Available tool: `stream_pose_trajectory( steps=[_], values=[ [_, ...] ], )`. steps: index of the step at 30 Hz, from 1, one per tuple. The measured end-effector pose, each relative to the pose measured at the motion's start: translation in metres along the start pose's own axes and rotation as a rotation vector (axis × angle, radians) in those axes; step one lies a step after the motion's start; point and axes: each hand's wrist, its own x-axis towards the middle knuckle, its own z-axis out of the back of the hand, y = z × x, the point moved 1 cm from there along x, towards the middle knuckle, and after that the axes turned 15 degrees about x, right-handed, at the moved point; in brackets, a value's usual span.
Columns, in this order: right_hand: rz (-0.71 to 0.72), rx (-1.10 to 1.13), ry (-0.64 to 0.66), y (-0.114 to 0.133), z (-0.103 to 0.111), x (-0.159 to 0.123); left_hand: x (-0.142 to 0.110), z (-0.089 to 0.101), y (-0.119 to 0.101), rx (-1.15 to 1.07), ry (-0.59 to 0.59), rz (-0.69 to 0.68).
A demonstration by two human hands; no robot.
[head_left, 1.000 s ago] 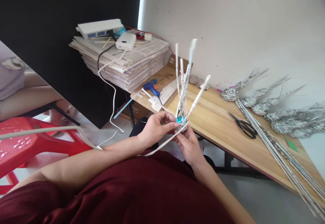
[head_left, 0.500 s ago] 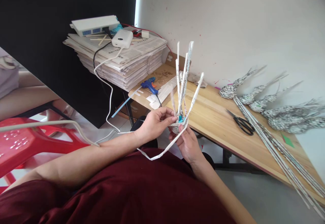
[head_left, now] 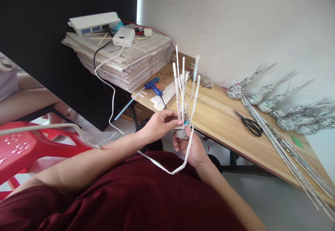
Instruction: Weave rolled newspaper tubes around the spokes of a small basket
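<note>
Between my two hands, above my lap, is a small woven paper basket [head_left: 182, 133] made of rolled newsprint, with a bit of blue inside. Several upright paper strips [head_left: 183, 94] stick up from its rim. My left hand [head_left: 167, 122] pinches the rim on the left side, thumb on top. Around the right side, my right hand [head_left: 192, 147] cups the basket, its thumb pressing at the rim. A long white paper strip [head_left: 167, 171] runs from the right thumb down in a loop across my shirt.
On the wooden table [head_left: 217, 119] lie black scissors [head_left: 250, 123], long paper rolls [head_left: 282, 150] and several woven pieces [head_left: 264, 103]. A blue glue gun [head_left: 154, 87] rests near stacked newspapers [head_left: 123, 63] topped by a power bank [head_left: 124, 37]. A red stool [head_left: 44, 147] stands left; another person's legs show behind.
The loose strip has swung from the upright stakes' right side down into a lower loop. The upright strips have shifted and spread. Both hands keep their hold on the basket.
</note>
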Motion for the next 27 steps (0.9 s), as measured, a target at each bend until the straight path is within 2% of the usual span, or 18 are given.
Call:
stream_pose_trajectory(
  steps=[8,14,18,23,27],
  values=[
    [0.063,-0.159,0.013,-0.001,-0.001,-0.002,0.002,0.006,0.001,0.225,-0.017,0.029],
    [0.179,-0.323,-0.074,0.003,-0.005,-0.002,0.001,0.006,0.001,0.304,-0.139,0.027],
    [0.183,-0.397,-0.057,0.002,-0.002,-0.002,0.000,0.007,0.002,0.266,-0.071,0.048],
    [0.151,-0.387,-0.028,0.003,-0.002,-0.003,0.001,0.009,0.002,0.271,-0.069,0.027],
    [0.121,-0.390,-0.015,0.002,-0.002,-0.002,0.002,0.015,0.001,0.360,-0.032,0.002]
  ],
)
